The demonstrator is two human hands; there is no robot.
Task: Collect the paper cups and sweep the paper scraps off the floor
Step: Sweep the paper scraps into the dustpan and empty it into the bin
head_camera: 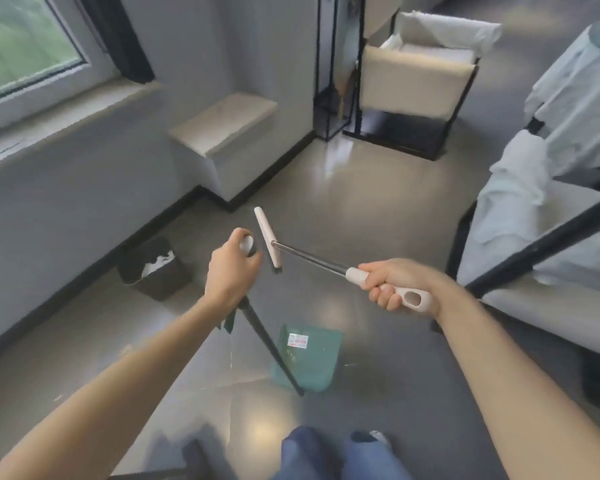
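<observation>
**Both hands full: dustpan pole on the left, broom on the right**

I'm looking down past blue trouser legs (329,455) and both forearms are reaching forward. My left hand (231,271) is curling over the top of the dark dustpan pole (269,348), which is slanting down to the green dustpan (309,358) sitting on the grey floor (378,209). My right hand (392,282) is wrapping tight around the cream broom handle (413,297), holding the broom head (267,237) up off the floor, just beside the left hand. A few paper scraps (58,397) are lying at lower left. Further off, a dark bin (153,268) is standing against the wall, bed frames are crowding the right, and a window is showing at upper left.
</observation>
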